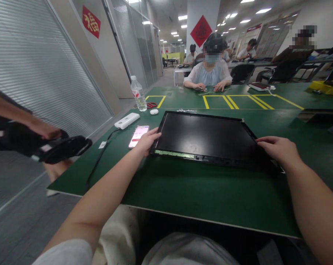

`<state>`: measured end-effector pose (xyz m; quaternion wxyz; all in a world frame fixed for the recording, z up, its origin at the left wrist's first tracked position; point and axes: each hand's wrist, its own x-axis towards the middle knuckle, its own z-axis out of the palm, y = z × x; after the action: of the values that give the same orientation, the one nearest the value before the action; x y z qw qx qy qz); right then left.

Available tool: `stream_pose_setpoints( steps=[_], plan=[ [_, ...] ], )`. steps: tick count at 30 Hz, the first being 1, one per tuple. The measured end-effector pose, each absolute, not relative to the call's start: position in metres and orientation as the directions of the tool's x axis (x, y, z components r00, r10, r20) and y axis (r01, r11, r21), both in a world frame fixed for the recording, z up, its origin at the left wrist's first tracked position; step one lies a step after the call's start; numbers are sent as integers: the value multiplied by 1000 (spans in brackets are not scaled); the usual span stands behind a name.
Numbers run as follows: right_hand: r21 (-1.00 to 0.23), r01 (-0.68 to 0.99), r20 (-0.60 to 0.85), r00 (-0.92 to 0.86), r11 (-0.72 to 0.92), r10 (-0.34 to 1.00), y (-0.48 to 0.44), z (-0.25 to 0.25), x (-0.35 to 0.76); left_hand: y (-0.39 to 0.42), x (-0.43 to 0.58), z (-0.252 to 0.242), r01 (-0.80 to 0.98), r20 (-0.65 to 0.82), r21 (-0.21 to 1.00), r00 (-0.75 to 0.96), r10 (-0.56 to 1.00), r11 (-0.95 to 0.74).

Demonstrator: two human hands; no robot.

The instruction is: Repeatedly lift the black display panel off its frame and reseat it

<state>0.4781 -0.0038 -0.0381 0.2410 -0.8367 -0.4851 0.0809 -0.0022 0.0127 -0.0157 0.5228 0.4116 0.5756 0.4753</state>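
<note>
A black flat screen panel (205, 134) in a thin dark frame lies face up in front of me, tilted a little. A green circuit strip (174, 154) shows along its near edge. My left hand (150, 140) grips the panel's left side, thumb on the frame and the other fingers hidden below. At the right edge, my right hand (279, 151) closes on the frame the same way, its lower fingers out of sight. Whether the panel rests on the green table (183, 198) or is slightly raised, I cannot tell.
Left of the panel are a lit phone (139, 136), a white power strip (127, 120) with a black cable, a water bottle (139, 95), red scissors (151, 105) and a white round case (154, 112). A co-worker (209, 70) sits opposite. Another person's arm (25, 117) reaches in at left.
</note>
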Motion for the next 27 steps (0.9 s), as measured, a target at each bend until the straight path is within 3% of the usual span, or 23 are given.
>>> stream_pose_setpoints(
  steps=[10, 27],
  plan=[
    [-484, 767, 81, 519, -422, 851, -6, -36, 476, 11, 6, -12, -240, -288, 937, -115, 951, 254],
    [-488, 771, 95, 512, -408, 854, -6, -35, 475, 16, 3, -17, -322, -275, 915, -57, 960, 244]
  ],
)
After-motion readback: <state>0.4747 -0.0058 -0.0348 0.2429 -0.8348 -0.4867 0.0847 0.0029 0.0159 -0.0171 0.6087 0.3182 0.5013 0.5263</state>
